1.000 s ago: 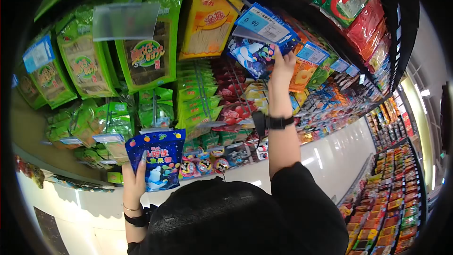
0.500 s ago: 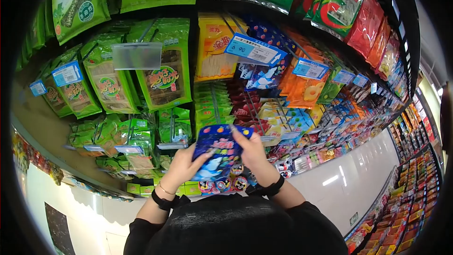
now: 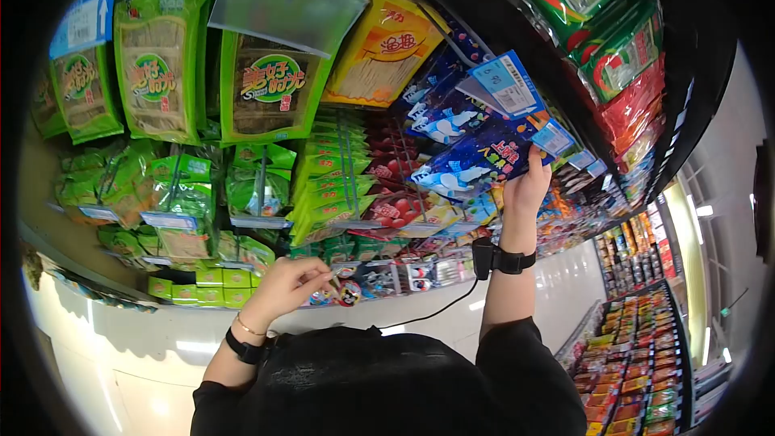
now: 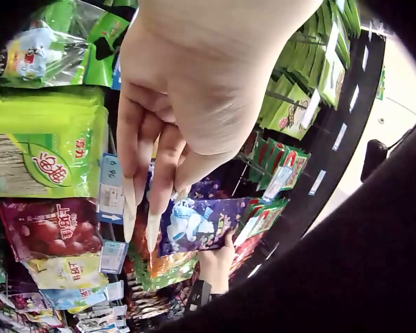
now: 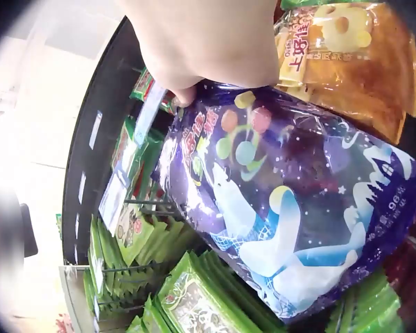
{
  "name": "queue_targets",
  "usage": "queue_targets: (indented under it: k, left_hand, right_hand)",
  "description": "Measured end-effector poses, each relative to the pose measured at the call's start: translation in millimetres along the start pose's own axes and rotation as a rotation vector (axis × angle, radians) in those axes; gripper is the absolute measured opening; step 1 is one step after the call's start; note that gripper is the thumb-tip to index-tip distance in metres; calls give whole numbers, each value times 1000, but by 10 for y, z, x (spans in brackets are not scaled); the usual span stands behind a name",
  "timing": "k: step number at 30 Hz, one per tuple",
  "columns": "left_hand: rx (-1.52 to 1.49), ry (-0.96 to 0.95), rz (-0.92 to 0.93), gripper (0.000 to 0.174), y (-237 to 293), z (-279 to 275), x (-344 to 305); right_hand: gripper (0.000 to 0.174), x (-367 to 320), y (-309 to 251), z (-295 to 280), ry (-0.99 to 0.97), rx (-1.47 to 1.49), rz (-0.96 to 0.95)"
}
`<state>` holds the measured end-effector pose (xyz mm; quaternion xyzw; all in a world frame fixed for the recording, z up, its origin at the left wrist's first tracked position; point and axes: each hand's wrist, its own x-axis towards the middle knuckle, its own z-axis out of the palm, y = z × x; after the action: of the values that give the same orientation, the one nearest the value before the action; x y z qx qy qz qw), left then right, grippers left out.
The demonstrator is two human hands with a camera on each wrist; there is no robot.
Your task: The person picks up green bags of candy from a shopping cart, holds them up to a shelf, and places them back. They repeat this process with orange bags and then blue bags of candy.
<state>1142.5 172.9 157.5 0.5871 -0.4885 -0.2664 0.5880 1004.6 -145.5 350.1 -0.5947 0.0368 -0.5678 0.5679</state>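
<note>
My right hand (image 3: 526, 186) is raised at the hanging display and pinches the top edge of a dark blue candy bag (image 3: 456, 168) with a white polar bear on it. In the right wrist view the candy bag (image 5: 284, 208) fills the middle, its printed front showing and its gripped corner hidden under the hand (image 5: 208, 41). Behind it, more blue bags of the same kind (image 3: 444, 119) hang below a blue price tag (image 3: 504, 85). Lower down, in front of my body, my left hand (image 3: 291, 287) holds nothing; its long-nailed fingers (image 4: 168, 163) hang loosely extended in the left wrist view.
Left of the blue bags hang a yellow snack pack (image 3: 386, 48) and large green packs (image 3: 274, 85). Small green packs (image 3: 331, 182) and red packs (image 3: 395, 206) fill the hooks below. Metal hooks and a clear plastic tag holder (image 3: 282, 4) jut outward. Another stocked shelf (image 3: 630, 355) stands right.
The blue bag was in the left hand, then in front of the body with both hands at it. Now the right hand holds a blue bag up at the hooks and the left is empty.
</note>
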Motion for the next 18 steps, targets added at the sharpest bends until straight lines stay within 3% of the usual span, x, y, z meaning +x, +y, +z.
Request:
queue_targets:
  k: [5,14,18]
  left_hand:
    - [-7,-27,-48,10,-53,-40,-42]
    - [-24,-33,-21,10,-89,-31,-9]
    - [-106,-58,-70,10,-124,-32,-30]
  right_hand:
    - [20,92,-55,-42,83,-13,32]
    - [18,207,-106,-64,53,-105,-9]
    - [27,255,-60,-161,70,-149,6]
